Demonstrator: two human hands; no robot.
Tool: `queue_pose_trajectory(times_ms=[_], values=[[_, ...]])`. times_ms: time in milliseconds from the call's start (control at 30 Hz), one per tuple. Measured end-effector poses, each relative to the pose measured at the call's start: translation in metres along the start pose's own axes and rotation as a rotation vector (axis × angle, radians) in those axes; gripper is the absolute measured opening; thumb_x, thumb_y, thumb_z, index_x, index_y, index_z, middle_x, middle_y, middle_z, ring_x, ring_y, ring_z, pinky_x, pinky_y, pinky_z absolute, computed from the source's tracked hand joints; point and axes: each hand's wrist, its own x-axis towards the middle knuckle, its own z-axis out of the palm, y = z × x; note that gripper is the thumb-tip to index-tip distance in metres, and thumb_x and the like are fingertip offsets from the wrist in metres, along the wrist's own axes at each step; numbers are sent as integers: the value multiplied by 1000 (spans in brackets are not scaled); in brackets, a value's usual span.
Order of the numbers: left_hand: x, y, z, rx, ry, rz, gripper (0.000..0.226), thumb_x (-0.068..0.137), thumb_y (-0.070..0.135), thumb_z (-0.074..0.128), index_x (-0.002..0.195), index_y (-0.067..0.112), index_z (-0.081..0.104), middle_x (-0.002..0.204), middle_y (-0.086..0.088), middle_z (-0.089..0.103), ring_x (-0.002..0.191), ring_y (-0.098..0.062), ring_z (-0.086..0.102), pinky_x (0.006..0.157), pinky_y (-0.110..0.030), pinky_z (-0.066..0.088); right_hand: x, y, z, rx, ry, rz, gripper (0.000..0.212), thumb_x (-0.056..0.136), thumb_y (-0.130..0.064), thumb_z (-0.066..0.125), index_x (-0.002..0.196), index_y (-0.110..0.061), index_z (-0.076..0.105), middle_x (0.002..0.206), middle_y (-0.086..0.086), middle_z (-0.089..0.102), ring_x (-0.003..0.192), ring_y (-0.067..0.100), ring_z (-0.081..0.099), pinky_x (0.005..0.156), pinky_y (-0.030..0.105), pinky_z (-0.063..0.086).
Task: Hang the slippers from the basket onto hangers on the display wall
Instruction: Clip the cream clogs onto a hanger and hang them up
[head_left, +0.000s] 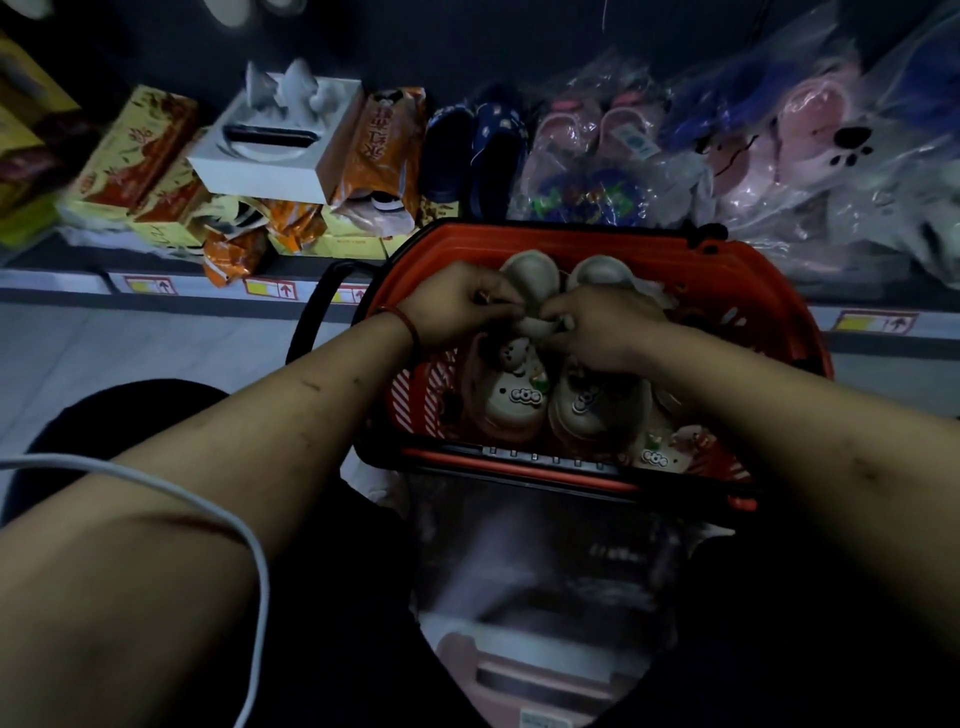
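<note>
Shop shelves (62, 285), basket (623, 240), slippers (531, 271) pinched between fingers (500, 302)

Beige slippers (519, 402) with cartoon charms, piled inside red plastic basket (571, 243)

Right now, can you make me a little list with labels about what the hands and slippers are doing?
left hand: fingers pinch the beige slippers
right hand: pinches the same pair
basket: red, holds more slippers with charms
behind basket: pink slippers in plastic bags, navy slippers
hung up yet: no, the pair is over the basket
</note>
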Motion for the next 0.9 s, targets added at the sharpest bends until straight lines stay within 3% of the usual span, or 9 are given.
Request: queue_pose_trajectory(times_ms=[100,200,300,433,533,633,767,900], values=[[-1,-1,-6,20,91,4,14,89,12,70,102,7,74,102,-5,74,94,-11,69,83,-25,55,6,1,3,119,2,50,17,94,-48,59,108,-42,66,99,-12,63,93,15,60,72,27,44],[-6,0,-10,-36,160,-26,14,90,7,68,104,9,72,88,6,71,73,7,65,69,-13,50,12,0,7,298,12,62,15,87,-47,69,98,-36,69,95,-9,69,93,16,66,78,30,51],[-10,0,-12,-45,214,-46,16,90,7,68,106,11,71,85,2,71,69,2,65,69,-17,53,14,-2,8,385,57,51,20,84,-43,75,92,-24,73,86,1,72,84,17,68,78,33,54],[-16,-3,-18,-40,273,-55,17,89,8,67,103,17,70,96,-3,73,92,-16,70,85,-32,56,15,-4,10,534,94,73,19,80,-38,80,78,-23,70,79,-5,65,76,13,62,75,31,49],[-20,0,-22,-19,345,-49,12,91,12,64,101,16,70,98,-1,73,96,-16,68,91,-35,55,11,-7,9,686,190,134,24,82,-34,81,101,-21,72,98,-4,62,95,13,58,84,28,45],[-25,1,-27,-6,422,-56,16,93,20,65,105,12,69,101,-2,72,97,-16,66,88,-30,52,-2,-12,2,812,331,205,18,84,-26,79,97,-16,73,98,0,71,96,19,67,87,34,54],[-40,2,-38,86,345,-67,24,93,24,65,113,11,65,106,-3,68,100,-18,63,89,-31,49,-17,-17,-10,950,425,324,5,81,-16,80,83,-16,76,91,7,77,91,30,73,89,51,58],[-60,-9,-41,154,187,-233,26,91,22,67,115,11,66,115,-8,68,107,-25,62,95,-37,49,-16,-25,-24,1040,459,379,10,79,-17,81,88,-15,77,91,7,77,88,29,74,88,50,59]])
